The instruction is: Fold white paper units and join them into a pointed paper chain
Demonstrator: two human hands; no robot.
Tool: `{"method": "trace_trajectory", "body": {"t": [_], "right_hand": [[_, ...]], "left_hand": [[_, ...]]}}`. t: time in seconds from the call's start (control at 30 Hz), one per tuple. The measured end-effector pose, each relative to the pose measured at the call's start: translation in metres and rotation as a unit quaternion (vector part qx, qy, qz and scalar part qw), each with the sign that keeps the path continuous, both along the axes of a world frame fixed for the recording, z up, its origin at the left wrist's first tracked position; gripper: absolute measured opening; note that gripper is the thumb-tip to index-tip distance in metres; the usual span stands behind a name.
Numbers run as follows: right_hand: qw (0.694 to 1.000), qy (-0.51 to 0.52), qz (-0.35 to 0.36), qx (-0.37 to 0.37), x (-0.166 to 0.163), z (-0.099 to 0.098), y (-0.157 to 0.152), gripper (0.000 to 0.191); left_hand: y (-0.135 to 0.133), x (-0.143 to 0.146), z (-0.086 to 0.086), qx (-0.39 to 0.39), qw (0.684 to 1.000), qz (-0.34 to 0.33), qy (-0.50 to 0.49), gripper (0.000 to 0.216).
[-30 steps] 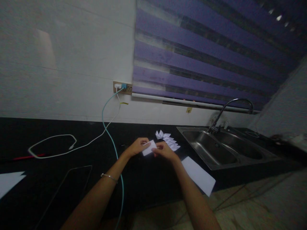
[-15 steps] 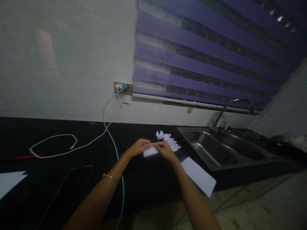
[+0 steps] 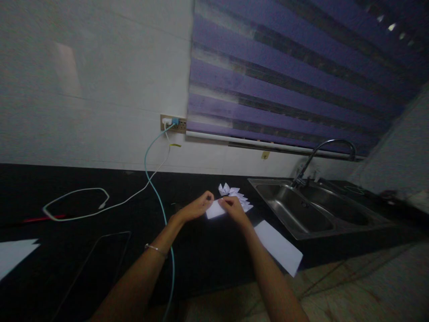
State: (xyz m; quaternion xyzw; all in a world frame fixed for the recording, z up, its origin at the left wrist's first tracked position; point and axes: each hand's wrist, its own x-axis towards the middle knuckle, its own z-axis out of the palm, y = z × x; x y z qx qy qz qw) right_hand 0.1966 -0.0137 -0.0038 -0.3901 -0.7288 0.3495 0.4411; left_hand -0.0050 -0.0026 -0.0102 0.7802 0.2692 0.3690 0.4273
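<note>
Between my hands a small white piece of paper (image 3: 215,210) rests just over the black countertop. My left hand (image 3: 200,204) is closed in a pinch at the paper's upper left corner. At its upper right side my right hand (image 3: 234,208) pinches the paper between thumb and fingers. Just beyond my right hand lie several folded white paper pieces (image 3: 230,190), set in a row. A larger white sheet of paper (image 3: 279,247) lies beside my right forearm, its lower corner reaching the counter's front edge.
A steel double sink (image 3: 295,210) with a curved faucet (image 3: 313,154) is at the right. A teal cable (image 3: 160,201) runs from the wall outlet (image 3: 177,125) beneath my left forearm. White cable (image 3: 73,218), white sheets (image 3: 15,255) and a dark flat rectangular item (image 3: 97,268) lie left.
Both hands and the small paper have shifted slightly to the right. My left fingers have moved up to the paper's corner, baring more of its surface.
</note>
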Motion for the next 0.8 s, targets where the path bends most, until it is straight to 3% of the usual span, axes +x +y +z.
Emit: {"method": "trace_trajectory", "body": {"t": [0.33,0.8], "right_hand": [[0.999,0.036,-0.028,0.015,0.008,0.0,0.004,0.039],[0.999,0.025,-0.021,0.038,0.011,0.003,0.003,0.038]], "left_hand": [[0.006,-0.007,-0.007,-0.079,0.995,-0.066,0.001,0.035],[0.001,-0.009,0.0,-0.053,0.997,-0.051,0.033,0.042]]}}
